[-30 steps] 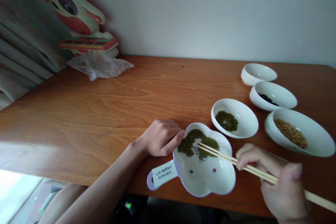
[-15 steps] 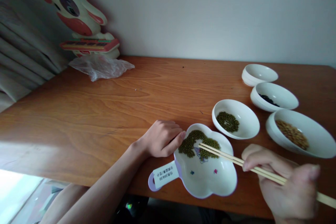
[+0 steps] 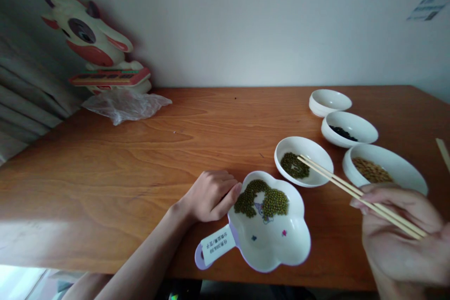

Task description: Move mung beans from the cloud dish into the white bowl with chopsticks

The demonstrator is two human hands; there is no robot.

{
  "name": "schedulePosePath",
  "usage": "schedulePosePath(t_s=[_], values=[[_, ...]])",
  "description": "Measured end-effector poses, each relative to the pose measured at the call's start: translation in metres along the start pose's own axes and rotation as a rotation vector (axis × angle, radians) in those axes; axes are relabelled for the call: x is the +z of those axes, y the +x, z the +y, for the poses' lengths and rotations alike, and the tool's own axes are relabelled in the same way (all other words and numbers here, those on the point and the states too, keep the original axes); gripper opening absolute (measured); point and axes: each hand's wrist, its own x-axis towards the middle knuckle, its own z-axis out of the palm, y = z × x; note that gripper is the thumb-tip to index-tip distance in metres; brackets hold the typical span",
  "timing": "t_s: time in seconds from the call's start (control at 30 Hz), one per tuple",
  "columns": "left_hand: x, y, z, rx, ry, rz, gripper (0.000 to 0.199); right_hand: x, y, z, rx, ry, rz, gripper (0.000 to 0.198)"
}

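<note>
A brown wooden table (image 3: 140,164) is seen, near whose edge a white, flower-shaped dish with a lilac rim and handle (image 3: 277,248) is placed. Just beyond the dish a round white bowl (image 3: 312,149) is set. By the right hand (image 3: 401,229), fingers clamped, two pale wooden chopsticks (image 3: 333,177) are held – their tips over the bowl. By the curled left hand (image 3: 211,197) the dish's rim is met with the thumb – whether it is gripped cannot be told. In both vessels small green beans (image 3: 290,166) are gathered
</note>
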Motion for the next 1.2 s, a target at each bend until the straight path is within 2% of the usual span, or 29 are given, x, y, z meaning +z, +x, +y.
schedulePosePath(t_s=[0.07, 0.13, 0.2, 0.37, 0.67, 0.87, 1.2], values=[[0.000, 0.000, 0.000, -0.002, 0.002, 0.001, 0.035, 0.004, -0.010, -0.008, 0.009, 0.003, -0.086, 0.074], [0.000, 0.000, 0.000, -0.003, -0.002, -0.001, 0.035, 0.011, -0.019, -0.017, 0.080, -0.018, -0.231, 0.078], [0.000, 0.000, 0.001, -0.004, -0.010, -0.004, 0.035, 0.021, -0.025, -0.023, 0.149, -0.019, -0.317, 0.081], [-0.001, 0.001, 0.002, 0.005, -0.023, 0.001, 0.035, 0.040, -0.032, -0.019, 0.195, -0.050, -0.485, 0.074], [0.001, 0.001, 0.001, 0.002, -0.015, -0.017, 0.034, 0.039, -0.036, -0.012, 0.224, -0.060, -0.564, 0.076], [0.000, 0.001, 0.001, -0.003, -0.011, -0.014, 0.035, 0.040, -0.038, -0.009, 0.217, -0.034, -0.572, 0.073], [-0.002, 0.002, 0.002, 0.010, -0.027, -0.009, 0.037, 0.038, -0.037, -0.002, 0.178, -0.029, -0.575, 0.079]])
